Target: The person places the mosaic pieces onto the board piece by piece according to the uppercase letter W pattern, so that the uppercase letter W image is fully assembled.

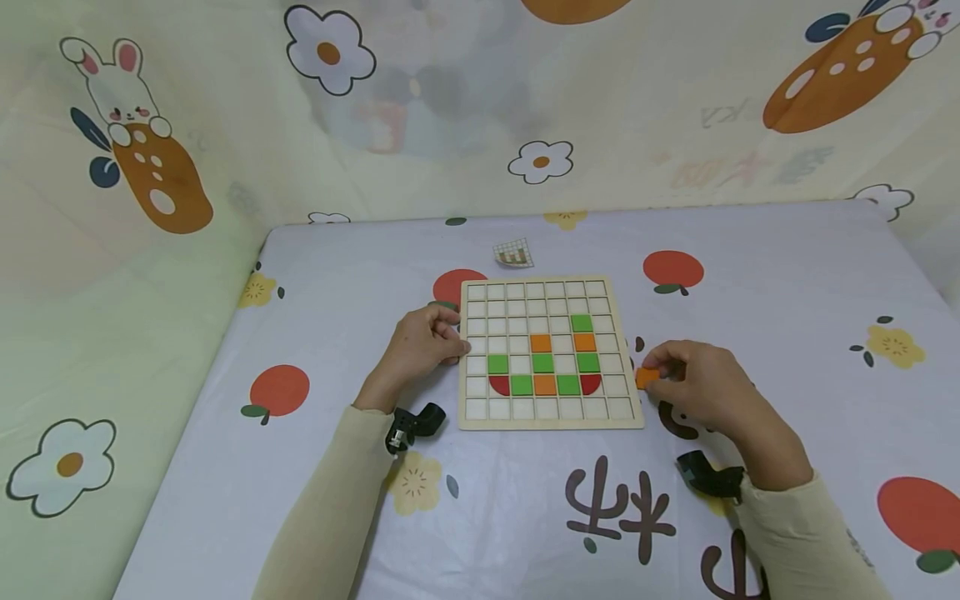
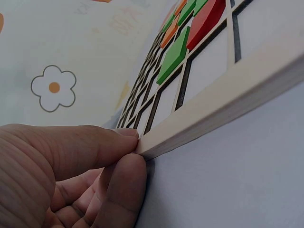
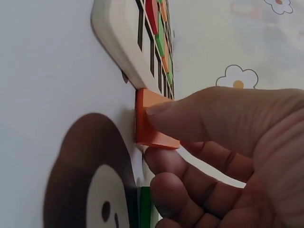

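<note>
A wooden grid board (image 1: 551, 423) lies flat on the table, with green tiles (image 1: 498, 364), orange tiles (image 1: 540, 342) and red curved-edge tiles (image 1: 590, 384) set in some cells. My left hand (image 1: 422, 343) pinches the board's left edge, its thumb (image 2: 102, 145) on the rim and a fingertip against the side. On the other side, my right hand (image 1: 697, 383) holds an orange square tile (image 3: 154, 118) between thumb and fingers, right at the board's right edge. Below it in the right wrist view, a green piece (image 3: 145, 206) shows partly behind the fingers.
A small card (image 1: 513, 252) with a printed grid pattern lies behind the board. The tablecloth (image 1: 360, 292) has printed fruit, flowers and characters. A patterned curtain (image 1: 450, 108) hangs behind the table. Black wrist cameras (image 1: 708, 475) sit at both sleeves.
</note>
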`<state>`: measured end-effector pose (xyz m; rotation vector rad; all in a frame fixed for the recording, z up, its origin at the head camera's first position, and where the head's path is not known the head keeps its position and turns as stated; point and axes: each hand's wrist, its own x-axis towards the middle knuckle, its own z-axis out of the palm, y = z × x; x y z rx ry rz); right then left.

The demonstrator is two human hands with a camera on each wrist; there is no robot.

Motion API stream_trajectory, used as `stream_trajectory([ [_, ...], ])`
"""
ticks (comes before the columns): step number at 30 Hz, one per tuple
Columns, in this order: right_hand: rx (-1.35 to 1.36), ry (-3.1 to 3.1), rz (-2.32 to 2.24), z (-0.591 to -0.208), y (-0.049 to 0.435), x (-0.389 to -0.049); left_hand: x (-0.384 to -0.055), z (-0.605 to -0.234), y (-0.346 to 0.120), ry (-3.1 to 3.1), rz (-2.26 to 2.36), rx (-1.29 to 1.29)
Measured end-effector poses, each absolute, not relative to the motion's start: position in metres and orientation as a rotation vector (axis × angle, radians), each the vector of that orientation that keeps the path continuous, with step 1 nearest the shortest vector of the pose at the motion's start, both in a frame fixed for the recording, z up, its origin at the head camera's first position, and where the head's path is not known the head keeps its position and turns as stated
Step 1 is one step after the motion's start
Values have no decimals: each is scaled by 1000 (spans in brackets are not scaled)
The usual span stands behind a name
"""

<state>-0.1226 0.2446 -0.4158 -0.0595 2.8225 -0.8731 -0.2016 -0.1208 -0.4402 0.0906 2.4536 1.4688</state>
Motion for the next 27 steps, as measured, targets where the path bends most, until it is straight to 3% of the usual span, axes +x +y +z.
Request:
stream_trajectory([
  [27,-80,2804,-1000,-419,241,-124,-201,-439,-120,2457,1470,98],
])
